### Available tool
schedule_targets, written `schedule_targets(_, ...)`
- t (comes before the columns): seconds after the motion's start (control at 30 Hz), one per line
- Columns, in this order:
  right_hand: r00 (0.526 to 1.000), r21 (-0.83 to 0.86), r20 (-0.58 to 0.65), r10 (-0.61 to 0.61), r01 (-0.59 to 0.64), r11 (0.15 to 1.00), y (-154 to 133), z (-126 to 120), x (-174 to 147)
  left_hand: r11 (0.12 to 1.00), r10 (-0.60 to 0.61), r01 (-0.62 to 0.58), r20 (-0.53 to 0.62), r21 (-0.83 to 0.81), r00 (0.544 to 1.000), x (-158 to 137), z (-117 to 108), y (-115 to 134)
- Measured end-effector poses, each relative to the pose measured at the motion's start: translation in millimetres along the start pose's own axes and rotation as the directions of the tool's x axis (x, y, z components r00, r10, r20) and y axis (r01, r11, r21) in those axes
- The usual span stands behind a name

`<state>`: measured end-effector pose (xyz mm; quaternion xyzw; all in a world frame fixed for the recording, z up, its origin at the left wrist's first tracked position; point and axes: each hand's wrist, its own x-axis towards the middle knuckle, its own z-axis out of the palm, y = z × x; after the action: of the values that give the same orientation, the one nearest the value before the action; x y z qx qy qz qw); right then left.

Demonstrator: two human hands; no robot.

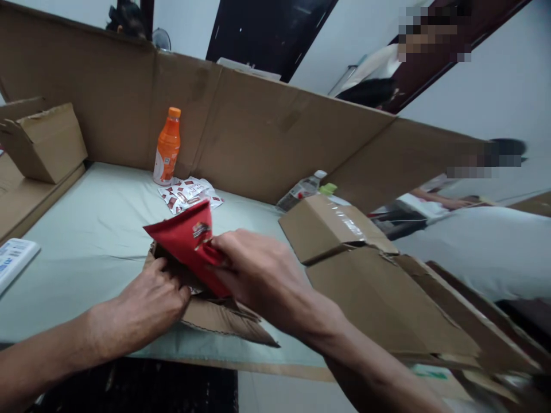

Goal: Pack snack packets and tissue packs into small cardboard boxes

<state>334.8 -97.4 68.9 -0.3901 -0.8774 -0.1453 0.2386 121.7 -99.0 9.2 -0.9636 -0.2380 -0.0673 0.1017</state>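
Observation:
My right hand [253, 264] is closed on a red packet [185, 229] with a small printed emblem, tilted above an opened cardboard box [228, 321]. The packet's lower end dips into the box or stands just in front of its opening; I cannot tell which. My left hand [157, 289] has its fingers curled over the near left rim of that box. Behind the packet lie several white and red sachets [189, 192] in a loose pile. An orange bottle [167, 148] with an orange cap stands upright beside them. Most of the box's inside is hidden.
Cardboard panels [258, 126] wall the back of the pale cloth-covered table [86, 275]. More boxes stand at left [55, 143] and right [370, 292]. A clear bottle [301, 190] leans behind the right boxes. A white carton [17, 261] lies at the left edge. Other people are at right.

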Motion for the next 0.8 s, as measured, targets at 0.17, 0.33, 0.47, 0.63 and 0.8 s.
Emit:
schedule_targets(0.17,1.000,0.018,-0.012,0.011,-0.011,1.000,12.5,2.0,-3.0,0.999,0.027,-0.027,0.003,-0.030,1.000,0.1,-5.3,-3.6)
schedule_targets(0.33,0.940,-0.170,0.332,0.081,-0.025,0.985,7.6,30.6,-19.3,0.998,0.033,-0.028,0.109,-0.052,0.994,3.7,-3.2,-3.4)
schedule_targets(0.47,0.774,-0.123,0.625,0.101,-0.029,0.992,3.5,51.2,-12.7,0.991,-0.001,0.027,0.199,-0.128,0.980,5.5,-10.5,-1.6)
schedule_targets(0.63,0.668,0.248,0.738,-0.095,-0.138,0.959,13.6,57.9,-2.5,0.963,0.013,0.064,0.285,-0.262,0.958,6.3,-24.1,-6.7)
schedule_targets(0.8,0.895,0.548,0.444,-0.050,-0.227,0.805,45.4,28.7,-7.2,0.901,0.093,0.083,0.377,-0.426,0.922,10.0,-19.4,-14.6)
